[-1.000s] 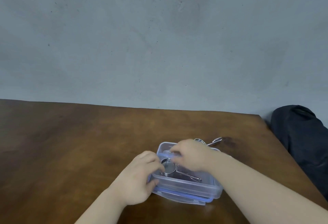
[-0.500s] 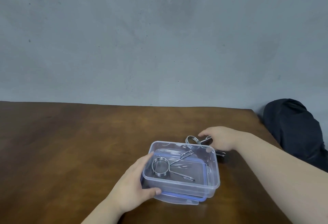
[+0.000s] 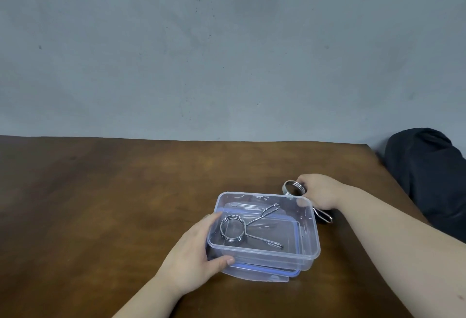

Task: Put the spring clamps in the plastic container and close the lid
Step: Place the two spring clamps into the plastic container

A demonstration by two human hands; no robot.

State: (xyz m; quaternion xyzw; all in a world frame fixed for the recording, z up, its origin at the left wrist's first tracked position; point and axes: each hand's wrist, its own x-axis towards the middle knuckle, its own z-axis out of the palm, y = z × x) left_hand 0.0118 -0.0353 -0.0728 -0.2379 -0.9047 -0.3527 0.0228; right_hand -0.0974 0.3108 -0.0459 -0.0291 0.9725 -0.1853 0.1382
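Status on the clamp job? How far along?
Done: one steel coil spring clamp lies inside the clear plastic container. In hand: right hand grips the second clamp beside it on the table; left hand steadies the container. Left: drop it in, pull the blue-sealed lid from underneath, close it.

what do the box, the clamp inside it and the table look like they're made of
Container: clear, slightly frosted plastic; its contents show through the walls.
Clamp inside: bare shiny metal wire, likely steel, with bright glints on the coil.
Table: brown wood or wood veneer, faint grain, satin sheen.
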